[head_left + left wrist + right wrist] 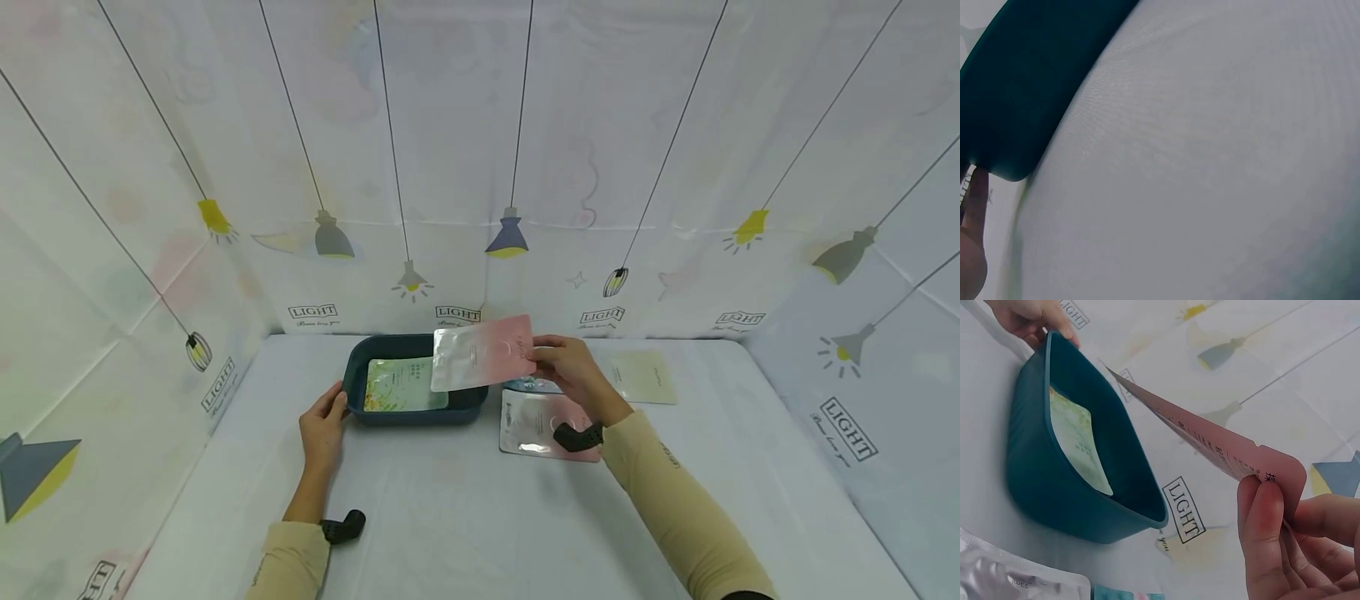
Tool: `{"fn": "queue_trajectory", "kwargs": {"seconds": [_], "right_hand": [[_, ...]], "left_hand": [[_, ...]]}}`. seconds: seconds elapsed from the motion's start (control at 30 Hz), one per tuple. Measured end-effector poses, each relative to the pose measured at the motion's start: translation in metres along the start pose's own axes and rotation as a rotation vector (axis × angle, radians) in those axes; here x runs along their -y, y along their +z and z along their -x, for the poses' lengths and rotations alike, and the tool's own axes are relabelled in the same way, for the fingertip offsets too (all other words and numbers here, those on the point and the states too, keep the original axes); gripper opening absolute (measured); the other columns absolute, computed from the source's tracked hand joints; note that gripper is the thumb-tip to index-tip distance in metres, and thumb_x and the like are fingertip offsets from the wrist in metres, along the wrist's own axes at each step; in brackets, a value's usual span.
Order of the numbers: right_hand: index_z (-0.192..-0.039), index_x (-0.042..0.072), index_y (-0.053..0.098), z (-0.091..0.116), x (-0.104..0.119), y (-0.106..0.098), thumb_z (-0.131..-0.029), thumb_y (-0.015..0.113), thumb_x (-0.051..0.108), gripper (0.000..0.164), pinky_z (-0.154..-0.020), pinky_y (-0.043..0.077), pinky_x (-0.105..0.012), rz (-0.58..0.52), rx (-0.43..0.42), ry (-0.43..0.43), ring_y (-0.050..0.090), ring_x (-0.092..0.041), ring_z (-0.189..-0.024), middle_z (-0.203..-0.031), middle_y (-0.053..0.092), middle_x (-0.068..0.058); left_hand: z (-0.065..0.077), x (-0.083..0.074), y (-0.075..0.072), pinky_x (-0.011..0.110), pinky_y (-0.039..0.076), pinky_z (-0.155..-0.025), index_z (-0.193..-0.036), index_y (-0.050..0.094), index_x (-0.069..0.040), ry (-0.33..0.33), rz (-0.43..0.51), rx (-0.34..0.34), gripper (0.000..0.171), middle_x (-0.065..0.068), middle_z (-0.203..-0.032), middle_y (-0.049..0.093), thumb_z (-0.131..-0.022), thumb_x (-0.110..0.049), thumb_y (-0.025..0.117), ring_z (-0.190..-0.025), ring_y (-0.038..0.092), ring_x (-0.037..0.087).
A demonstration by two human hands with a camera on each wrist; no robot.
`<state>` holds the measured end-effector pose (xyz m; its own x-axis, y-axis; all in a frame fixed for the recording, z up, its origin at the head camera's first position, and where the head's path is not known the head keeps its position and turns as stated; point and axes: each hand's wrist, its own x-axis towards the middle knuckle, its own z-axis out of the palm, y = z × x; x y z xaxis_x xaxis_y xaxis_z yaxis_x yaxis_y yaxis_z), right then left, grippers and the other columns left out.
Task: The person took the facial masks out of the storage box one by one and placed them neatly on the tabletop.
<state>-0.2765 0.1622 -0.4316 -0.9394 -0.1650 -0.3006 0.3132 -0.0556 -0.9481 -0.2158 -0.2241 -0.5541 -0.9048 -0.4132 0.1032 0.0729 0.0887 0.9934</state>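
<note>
My right hand (pixel 572 373) pinches one end of a pink and silver face mask sachet (pixel 483 352) between thumb and fingers. The sachet hangs tilted above the right part of a dark teal plastic basin (pixel 420 419). Inside the basin lies a green floral sachet (pixel 405 385), also seen in the right wrist view. At the basin's left end my left hand (pixel 324 429) grips the rim. The left wrist view shows one finger (pixel 975 206) against the basin's corner.
Right of the basin, another pink and silver sachet (pixel 532 425) lies flat, partly over a blue sachet (pixel 534 385). Farther right is a pale yellow sachet (pixel 647 377). A white cloth (pixel 442 517) covers the table, and a lamp-printed curtain (pixel 450 125) stands behind it.
</note>
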Motion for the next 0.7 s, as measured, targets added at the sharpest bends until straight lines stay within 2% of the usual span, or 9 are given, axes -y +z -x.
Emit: {"fn": "queue_trajectory", "kwargs": {"seconds": [0.37, 0.7], "right_hand": [[-0.134, -0.005, 0.05, 0.007, 0.003, -0.015, -0.093, 0.063, 0.005, 0.044, -0.069, 0.06, -0.022, -0.019, -0.021, -0.011, 0.067, -0.012, -0.074, -0.088, 0.069, 0.0], [-0.137, -0.002, 0.049, 0.017, 0.005, -0.03, -0.094, 0.062, 0.008, 0.046, -0.073, 0.06, -0.022, 0.017, -0.053, 0.002, 0.066, -0.014, -0.081, -0.1, 0.065, -0.003]], "left_hand": [[0.0, 0.0, 0.001, 0.006, 0.052, -0.078, -0.135, 0.056, 0.001, 0.02, 0.001, 0.003, 0.041, 0.023, -0.136, 0.058, -0.1, -0.021, 0.056, -0.101, 0.068, 0.005], [-0.001, 0.004, 0.001, 0.007, 0.053, -0.077, -0.133, 0.055, 0.007, 0.044, 0.014, -0.004, 0.043, 0.027, -0.133, 0.057, -0.1, -0.021, 0.057, -0.106, 0.068, 0.021]]}}
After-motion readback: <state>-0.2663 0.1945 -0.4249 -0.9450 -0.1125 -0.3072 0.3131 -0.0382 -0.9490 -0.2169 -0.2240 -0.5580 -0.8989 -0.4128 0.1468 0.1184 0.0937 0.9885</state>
